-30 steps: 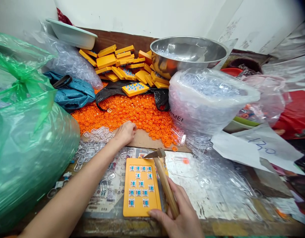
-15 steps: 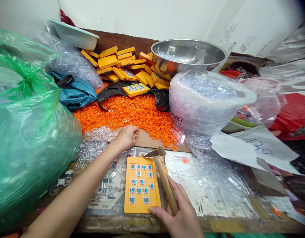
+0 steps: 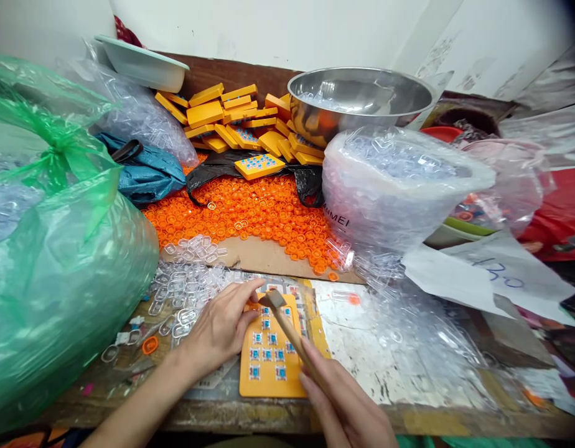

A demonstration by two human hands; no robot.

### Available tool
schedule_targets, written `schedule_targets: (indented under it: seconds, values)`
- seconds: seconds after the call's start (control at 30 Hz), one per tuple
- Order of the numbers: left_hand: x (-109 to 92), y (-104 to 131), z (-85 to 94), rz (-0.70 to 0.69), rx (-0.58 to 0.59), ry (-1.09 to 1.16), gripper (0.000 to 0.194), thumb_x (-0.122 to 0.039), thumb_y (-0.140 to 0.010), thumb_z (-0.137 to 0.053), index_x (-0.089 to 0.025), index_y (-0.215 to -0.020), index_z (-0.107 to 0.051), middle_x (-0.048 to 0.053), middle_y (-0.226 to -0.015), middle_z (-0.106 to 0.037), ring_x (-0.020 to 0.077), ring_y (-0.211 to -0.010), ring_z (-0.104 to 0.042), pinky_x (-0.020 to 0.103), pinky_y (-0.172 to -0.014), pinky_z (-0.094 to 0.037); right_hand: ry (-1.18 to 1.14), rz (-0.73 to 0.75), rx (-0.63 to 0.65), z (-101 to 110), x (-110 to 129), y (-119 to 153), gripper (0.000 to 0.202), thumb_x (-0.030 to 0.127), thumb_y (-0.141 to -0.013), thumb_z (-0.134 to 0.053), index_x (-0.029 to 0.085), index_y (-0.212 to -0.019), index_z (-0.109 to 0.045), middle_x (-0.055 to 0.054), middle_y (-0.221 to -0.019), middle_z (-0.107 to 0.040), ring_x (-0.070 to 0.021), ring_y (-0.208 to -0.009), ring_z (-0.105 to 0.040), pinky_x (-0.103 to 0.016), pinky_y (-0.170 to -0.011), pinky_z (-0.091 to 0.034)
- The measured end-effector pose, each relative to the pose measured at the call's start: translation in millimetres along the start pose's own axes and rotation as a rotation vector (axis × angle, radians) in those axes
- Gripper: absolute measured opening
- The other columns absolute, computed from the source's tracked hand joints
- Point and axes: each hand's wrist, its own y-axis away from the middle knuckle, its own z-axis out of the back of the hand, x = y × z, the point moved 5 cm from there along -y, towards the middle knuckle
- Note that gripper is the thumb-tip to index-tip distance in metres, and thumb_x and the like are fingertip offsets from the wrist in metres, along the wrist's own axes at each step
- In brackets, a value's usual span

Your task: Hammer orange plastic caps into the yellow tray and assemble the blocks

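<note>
A yellow board (image 3: 267,387) with small blue-centred pieces in rows lies flat near the table's front edge. My right hand (image 3: 336,398) is closed round the wooden handle of a hammer (image 3: 292,336), whose head is over the board's top part. At the board's upper left edge is my left hand (image 3: 229,314), thumb and fingertips brought together; what they hold, if anything, is hidden. Left of that hand, clear plastic pieces (image 3: 180,286) are scattered, and an orange ring (image 3: 150,345) lies among them.
Orange rings (image 3: 250,205) are heaped behind, below stacked yellow boards (image 3: 206,114). A green bag (image 3: 73,298) bulges at left. At right stand a metal bowl (image 3: 362,93), a white bag of clear pieces (image 3: 390,199) and a paper with writing (image 3: 493,267).
My left hand has come from the edge of the orange heap down to the board's top left. The hammer head has moved left over the board. An orange ring now shows at left.
</note>
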Motion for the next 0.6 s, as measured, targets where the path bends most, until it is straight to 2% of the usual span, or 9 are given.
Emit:
schedule_targets:
  seconds: [0.1, 0.2, 0.27, 0.37, 0.47, 0.53, 0.6]
  values:
    - [1, 1, -1.8, -0.011, -0.007, -0.001, 0.04, -0.014, -0.09, -0.045, -0.017, -0.13, -0.045, 0.009, -0.1, -0.065, 0.0212, -0.091, -0.062, 0.037, -0.086, -0.052, -0.002, 0.006, -0.083, 8, 3, 0, 0.066, 0.006, -0.089, -0.054, 0.041, -0.144, -0.039, 0.001, -0.114, -0.069, -0.0129, -0.097, -0.07, -0.018, -0.083, -0.054]
    - [8, 5, -4.0, 0.022, -0.061, 0.023, 0.043, -0.014, -0.088, -0.048, -0.018, -0.13, -0.044, 0.008, -0.101, -0.066, 0.0211, -0.093, -0.062, 0.038, -0.087, -0.052, 0.015, 0.004, 0.03, 1, -1, 2, 0.063, 0.008, -0.09, -0.053, 0.036, -0.145, -0.04, -0.001, -0.11, -0.071, -0.0122, -0.091, -0.072, -0.016, -0.079, -0.055]
    - [12, 7, -5.2, 0.033, -0.1, 0.048, 0.045, -0.014, -0.086, -0.05, -0.02, -0.131, -0.043, 0.006, -0.099, -0.066, 0.0204, -0.092, -0.063, 0.038, -0.086, -0.052, 0.017, -0.009, 0.07, -2, -6, 4, 0.06, 0.01, -0.091, -0.053, 0.032, -0.145, -0.042, -0.003, -0.118, -0.07, -0.0144, -0.099, -0.07, -0.016, -0.082, -0.055]
    - [15, 8, -6.2, 0.048, -0.104, 0.084, 0.049, -0.015, -0.086, -0.052, -0.022, -0.133, -0.039, 0.003, -0.094, -0.066, 0.0186, -0.089, -0.064, 0.036, -0.085, -0.052, 0.004, -0.055, -0.058, 4, -13, 7, 0.061, 0.011, -0.089, -0.057, 0.034, -0.144, -0.043, 0.0, -0.133, -0.061, -0.0173, -0.114, -0.063, -0.019, -0.09, -0.052]
    - [14, 7, -4.7, 0.059, -0.093, 0.093, 0.051, -0.016, -0.086, -0.053, -0.023, -0.134, -0.038, 0.001, -0.093, -0.065, 0.0177, -0.09, -0.064, 0.036, -0.087, -0.051, 0.028, -0.06, -0.152, 12, -10, 9, 0.065, 0.008, -0.088, -0.059, 0.036, -0.144, -0.041, 0.003, -0.133, -0.061, -0.0176, -0.113, -0.064, -0.02, -0.091, -0.053]
    - [12, 5, -3.9, 0.06, -0.091, 0.093, 0.051, -0.016, -0.085, -0.053, -0.023, -0.134, -0.038, 0.001, -0.092, -0.065, 0.0178, -0.089, -0.064, 0.036, -0.087, -0.051, 0.047, -0.023, -0.125, 12, -6, 8, 0.066, 0.008, -0.089, -0.057, 0.036, -0.145, -0.039, 0.001, -0.13, -0.064, -0.0176, -0.111, -0.065, -0.02, -0.088, -0.055]
    - [11, 5, -4.5, 0.067, -0.094, 0.098, 0.053, -0.015, -0.085, -0.053, -0.023, -0.135, -0.038, 0.002, -0.094, -0.066, 0.0183, -0.091, -0.064, 0.036, -0.087, -0.051, 0.058, 0.007, -0.013, 6, -4, 6, 0.063, 0.009, -0.09, -0.053, 0.033, -0.147, -0.037, -0.002, -0.123, -0.068, -0.0169, -0.106, -0.068, -0.019, -0.085, -0.055]
